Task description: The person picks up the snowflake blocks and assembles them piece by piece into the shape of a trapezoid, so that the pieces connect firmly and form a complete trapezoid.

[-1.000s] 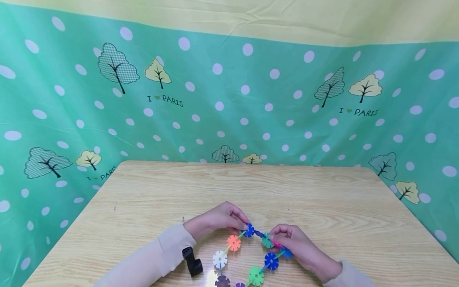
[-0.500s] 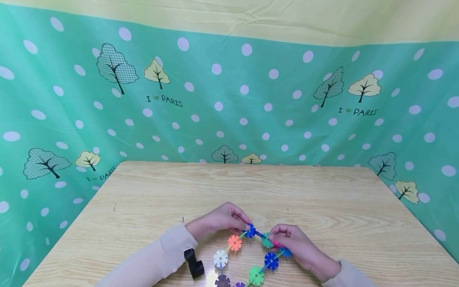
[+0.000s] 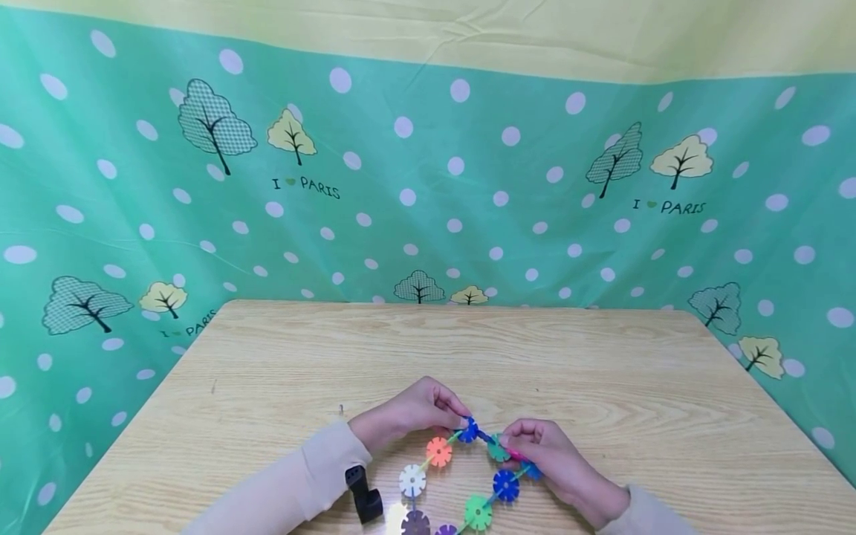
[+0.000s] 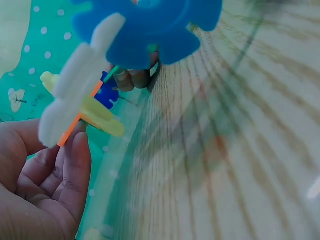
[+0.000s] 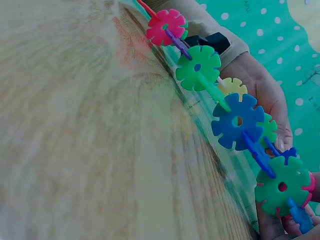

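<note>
A chain of slotted plastic snowflake discs curves in a loop over the table, running off the bottom of the head view. My left hand (image 3: 428, 405) pinches a dark blue disc (image 3: 468, 429) at the far end of the loop. On its right, my right hand (image 3: 548, 453) grips the chain at a teal-green disc (image 3: 498, 447) and a pink disc. Down the left side follow an orange disc (image 3: 439, 451) and a white disc (image 3: 412, 481); a blue disc (image 3: 506, 486) and a light green disc (image 3: 478, 512) lie on the right. The right fingertips partly hide behind a green disc (image 5: 282, 186).
The wood-grain table (image 3: 414, 342) reaches back to a green dotted curtain (image 3: 374, 186) printed with trees, which also hangs along both sides. A black wrist camera (image 3: 364, 496) sits by the left sleeve (image 3: 301, 475), beside the chain.
My left hand has shifted very slightly to the right with the dark blue disc, nearer the right hand. The right hand stays nearly still on the chain.
</note>
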### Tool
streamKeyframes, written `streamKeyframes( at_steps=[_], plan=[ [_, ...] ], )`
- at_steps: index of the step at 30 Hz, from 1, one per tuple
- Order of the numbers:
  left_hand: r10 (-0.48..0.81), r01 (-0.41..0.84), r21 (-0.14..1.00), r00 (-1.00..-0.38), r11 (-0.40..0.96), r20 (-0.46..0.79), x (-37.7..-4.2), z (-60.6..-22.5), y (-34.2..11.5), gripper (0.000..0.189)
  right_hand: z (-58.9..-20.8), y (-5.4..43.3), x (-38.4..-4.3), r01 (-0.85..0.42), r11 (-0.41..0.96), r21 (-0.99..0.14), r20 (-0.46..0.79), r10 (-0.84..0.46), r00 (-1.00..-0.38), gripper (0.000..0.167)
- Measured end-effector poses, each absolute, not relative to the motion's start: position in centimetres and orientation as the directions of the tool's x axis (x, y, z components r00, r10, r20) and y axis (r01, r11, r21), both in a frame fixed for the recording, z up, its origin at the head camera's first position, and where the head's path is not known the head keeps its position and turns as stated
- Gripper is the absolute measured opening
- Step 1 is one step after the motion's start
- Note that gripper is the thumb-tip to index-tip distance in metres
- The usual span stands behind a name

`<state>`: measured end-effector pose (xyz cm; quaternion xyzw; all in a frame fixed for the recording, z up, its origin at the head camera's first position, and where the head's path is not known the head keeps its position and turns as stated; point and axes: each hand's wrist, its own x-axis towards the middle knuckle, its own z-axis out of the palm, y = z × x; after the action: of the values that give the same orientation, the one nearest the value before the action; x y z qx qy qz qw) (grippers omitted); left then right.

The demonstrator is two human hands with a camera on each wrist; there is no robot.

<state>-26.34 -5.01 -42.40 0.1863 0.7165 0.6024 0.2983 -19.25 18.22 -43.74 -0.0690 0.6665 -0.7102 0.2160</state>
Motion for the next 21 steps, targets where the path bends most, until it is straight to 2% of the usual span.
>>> streamKeyframes(
  at_steps=[21],
  plan=[
    [0.638, -0.079, 0.962, -0.734, 0.261, -0.233, -26.29, -42.37, -4.68, 0.01, -44.02, 18.08, -19.18, 0.158, 0.014, -0.987, -0.152, -0.353, -0.923, 0.012]
  ],
)
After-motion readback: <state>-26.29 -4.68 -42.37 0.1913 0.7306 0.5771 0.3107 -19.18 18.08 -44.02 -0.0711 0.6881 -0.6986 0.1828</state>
